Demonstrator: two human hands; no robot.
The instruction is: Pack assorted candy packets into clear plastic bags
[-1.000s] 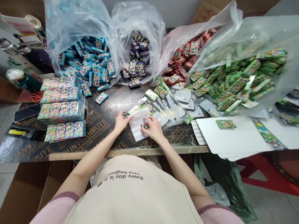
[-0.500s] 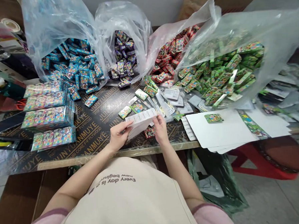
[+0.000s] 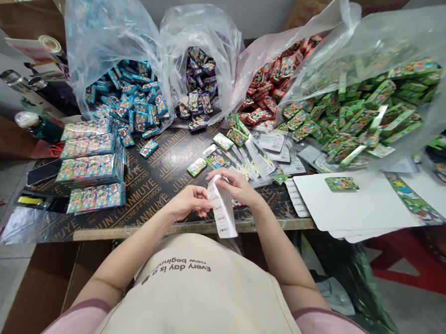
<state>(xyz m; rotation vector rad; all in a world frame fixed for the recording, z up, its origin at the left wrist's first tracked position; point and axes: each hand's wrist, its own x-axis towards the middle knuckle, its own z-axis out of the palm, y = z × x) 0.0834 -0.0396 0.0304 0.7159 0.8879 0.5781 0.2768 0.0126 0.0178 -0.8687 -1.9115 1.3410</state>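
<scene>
Holding sheet (image 3: 225, 221) up over near edge of desk (image 3: 143, 173), about midway between left and right; gripping its far end with right hand (image 3: 239, 187), thumb and fingers closed on it, near end hanging free; left hand (image 3: 191, 202) at its left edge, grip curled nearly closed, whether pinching or merely touching unclear. Judged held from two sides to steady thin, bending stock, printed face turned for viewing.

Bags (image 3: 113, 28) ranged along far side, mouths gaping near, likely for easy reach; sorted by colour, left to right: blue boxes (image 3: 137, 109), purple boxes (image 3: 201, 98), red boxes (image 3: 269, 92), green boxes (image 3: 362, 117); packs (image 3: 90, 166) stacked at left, probably to save room; white cards (image 3: 318, 207) at right, slightly overhanging near edge.

Read on desk, repeated in gold: "JUNYUANMUYE", "F-F PLYWOOD"; on apron (image 3: 193, 303), upside down: "Every day is a", "new beginn", remainder lost at the curve; on sheet, column of dark marks, too small to read.
</scene>
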